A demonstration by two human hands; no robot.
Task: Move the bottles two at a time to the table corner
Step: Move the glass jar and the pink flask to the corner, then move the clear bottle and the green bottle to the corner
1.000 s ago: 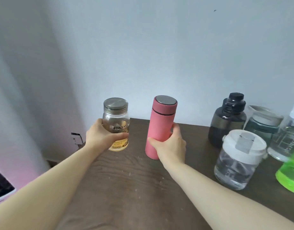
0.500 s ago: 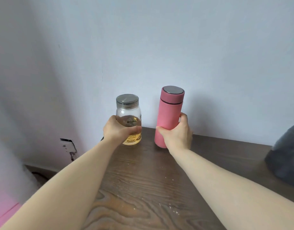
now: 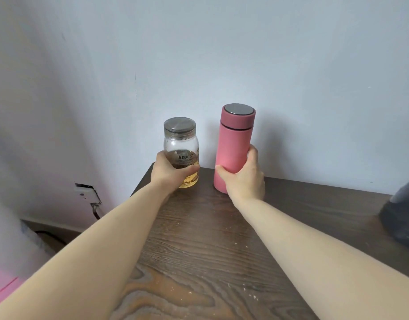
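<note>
At the far left corner of the wooden surface [image 3: 199, 239], the left hand [image 3: 167, 173] grasps a glass jar [image 3: 181, 153] printed "#DAILY", with a metal lid. Just right of the jar, apart from it, the right hand [image 3: 244, 179] is clenched around a pink flask [image 3: 233, 146], upright.

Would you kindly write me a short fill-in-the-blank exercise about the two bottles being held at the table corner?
1. The left hand grips the clear glass jar, whose lid is made of ____.
2. The right hand grips the tall matte flask, whose colour is ____.
3. The word printed on the jar after the hash sign is ____.
4. Both stand near the corner of the dark table, whose top is made of ____.

Missing words: metal; pink; DAILY; wood
</note>
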